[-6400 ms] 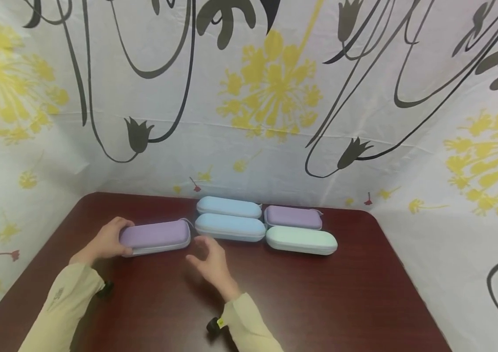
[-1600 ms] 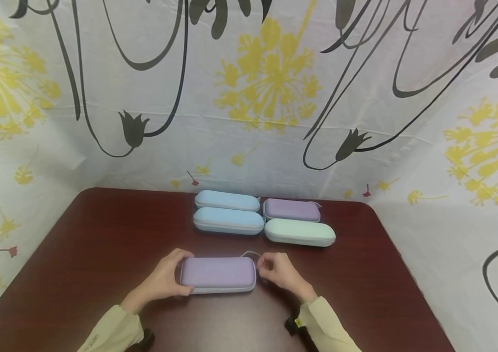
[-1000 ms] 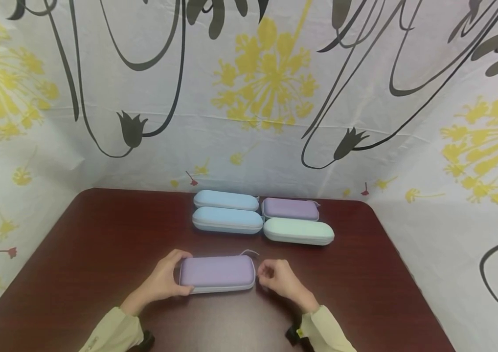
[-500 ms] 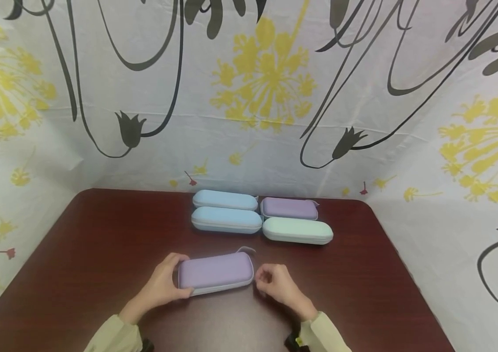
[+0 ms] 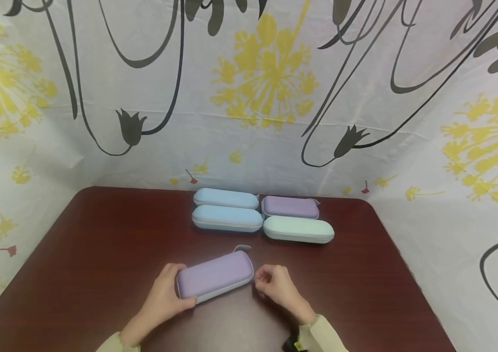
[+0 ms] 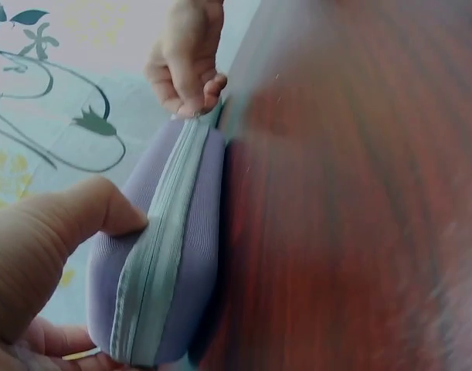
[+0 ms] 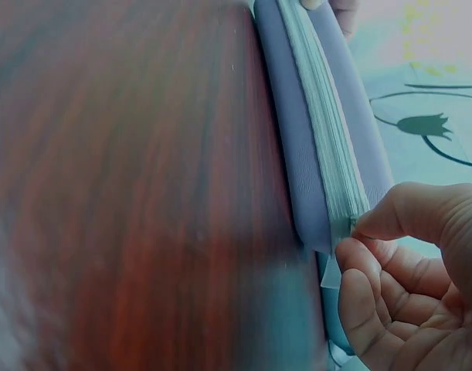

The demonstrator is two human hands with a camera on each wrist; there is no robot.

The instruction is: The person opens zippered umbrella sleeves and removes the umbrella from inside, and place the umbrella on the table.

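A purple hard zip case (image 5: 215, 275) with a pale grey zipper lies tilted near the middle of the table, its right end farther back. My left hand (image 5: 163, 296) grips its left end, the thumb on the front side by the zipper and the fingers behind. At the right end, my right hand (image 5: 279, 288) pinches the small zipper pull (image 7: 353, 222) between thumb and forefinger, as the right wrist view shows. The zipper (image 6: 166, 224) looks closed along the side seen in the left wrist view. A strap loop (image 5: 243, 248) sticks out from the case's rear right corner.
Farther back stand two light blue cases (image 5: 227, 218), another purple case (image 5: 290, 207) and a mint green case (image 5: 298, 229), packed close together. The dark red-brown table (image 5: 112, 234) meets a patterned cloth (image 5: 165, 161) at the back and sides.
From the left rear, the purple case has come to the front middle in my left hand. Lately its right end has swung backward, and my right hand has shifted from beside the strap to the zipper end.
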